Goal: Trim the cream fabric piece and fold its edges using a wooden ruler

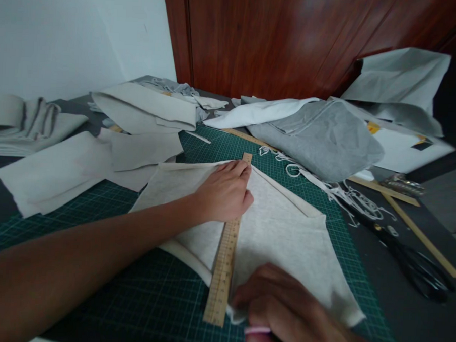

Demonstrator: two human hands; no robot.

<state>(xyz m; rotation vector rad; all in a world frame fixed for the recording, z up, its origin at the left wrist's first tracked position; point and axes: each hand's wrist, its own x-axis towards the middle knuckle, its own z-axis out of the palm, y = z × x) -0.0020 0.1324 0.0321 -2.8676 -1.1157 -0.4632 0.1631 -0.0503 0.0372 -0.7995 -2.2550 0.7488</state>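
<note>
A cream cloth (281, 234) lies folded on the green cutting mat (177, 295). Across its middle runs a wooden ruler (223, 271), its near end reaching past the cloth's edge. My left hand (227, 191) presses down on the upper part of the ruler, fingers together, and covers some of it. At the cloth's near edge, just right of the ruler, my right hand (282, 309) is closed around a slim pink-tipped tool (258, 330). That hand is a little blurred, and most of the tool is hidden in it.
Black scissors (416, 265) and wooden strips (425, 235) lie at the right, near tangled white cord (358, 199). Grey cloth (323, 140) and a white box (406, 148) stand behind. Cream fabric pieces (69, 169) cover the left side.
</note>
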